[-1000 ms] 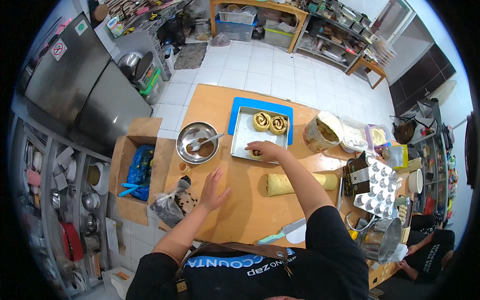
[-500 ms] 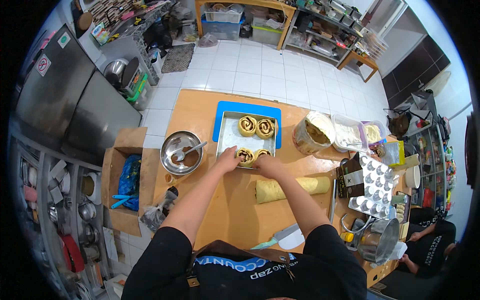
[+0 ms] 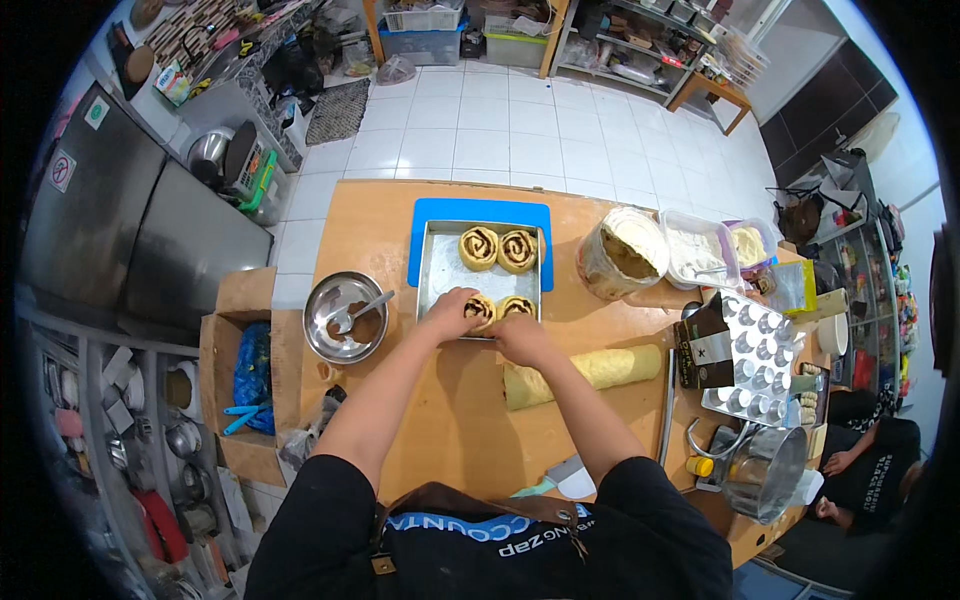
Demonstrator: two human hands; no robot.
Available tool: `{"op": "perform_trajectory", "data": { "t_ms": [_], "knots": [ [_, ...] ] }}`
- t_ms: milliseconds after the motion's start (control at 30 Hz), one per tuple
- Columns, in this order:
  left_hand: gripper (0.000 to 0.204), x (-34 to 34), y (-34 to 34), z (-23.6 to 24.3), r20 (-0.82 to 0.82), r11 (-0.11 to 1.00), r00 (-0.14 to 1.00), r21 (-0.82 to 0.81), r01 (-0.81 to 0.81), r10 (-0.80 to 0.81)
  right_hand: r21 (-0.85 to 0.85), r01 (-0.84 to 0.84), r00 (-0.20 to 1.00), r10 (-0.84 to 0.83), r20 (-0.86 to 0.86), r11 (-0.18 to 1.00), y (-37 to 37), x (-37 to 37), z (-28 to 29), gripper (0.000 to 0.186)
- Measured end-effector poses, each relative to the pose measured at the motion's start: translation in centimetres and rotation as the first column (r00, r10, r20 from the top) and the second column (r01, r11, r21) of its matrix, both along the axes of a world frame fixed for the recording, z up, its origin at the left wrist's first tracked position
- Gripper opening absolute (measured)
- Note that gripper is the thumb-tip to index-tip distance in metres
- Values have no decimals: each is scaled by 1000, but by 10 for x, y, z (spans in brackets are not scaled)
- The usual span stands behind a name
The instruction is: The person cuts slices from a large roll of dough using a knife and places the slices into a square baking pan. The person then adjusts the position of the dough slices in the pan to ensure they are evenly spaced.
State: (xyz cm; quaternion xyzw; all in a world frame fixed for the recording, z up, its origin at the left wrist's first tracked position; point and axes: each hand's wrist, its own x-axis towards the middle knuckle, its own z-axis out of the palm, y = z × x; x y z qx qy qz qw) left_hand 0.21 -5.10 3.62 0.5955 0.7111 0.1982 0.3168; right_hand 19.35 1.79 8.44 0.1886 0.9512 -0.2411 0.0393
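A square metal baking pan (image 3: 440, 268) rests on a blue mat (image 3: 418, 225) and holds several cinnamon rolls with dark swirls. At the pan's front edge, my left hand (image 3: 452, 314) has its fingers closed around the side of the front left cinnamon roll (image 3: 482, 310). Beside it, my right hand (image 3: 524, 338) grips the front right cinnamon roll (image 3: 515, 306), its fingertips partly hidden. Two more rolls, a back left roll (image 3: 478, 248) and a back right roll (image 3: 517, 251), sit untouched. A long rolled dough log (image 3: 600, 374) lies under and past my right forearm.
To the left are a steel bowl (image 3: 322, 300) with brown filling and a spoon, and a cardboard box (image 3: 244, 292). A large tub (image 3: 610, 270), a muffin tin (image 3: 755, 365) and a mixing bowl (image 3: 770, 475) crowd the right. A scraper (image 3: 560, 478) lies near me. Another person (image 3: 865, 470) sits at lower right.
The whole view has shifted slightly, so the table appears further left. Both hands stay at the two front rolls, with only small finger movement.
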Motion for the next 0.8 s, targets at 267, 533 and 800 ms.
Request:
{"op": "perform_trajectory", "data": {
  "t_ms": [267, 533, 800],
  "knots": [
    [86, 31, -11, 2, -350, 972, 937, 220, 87, -4, -371, 417, 838, -509, -197, 830, 21, 49, 11, 19],
    [99, 45, -10, 44, -560, 938, 756, -150, 311, -340, -292, 440, 781, -522, -343, 849, 19, 57, -5, 19],
    [101, 36, -36, 35, -427, 892, 802, -24, 452, -418, -271, 487, 720, -557, -414, 830, 23, 57, -5, 17]
  ]
}}
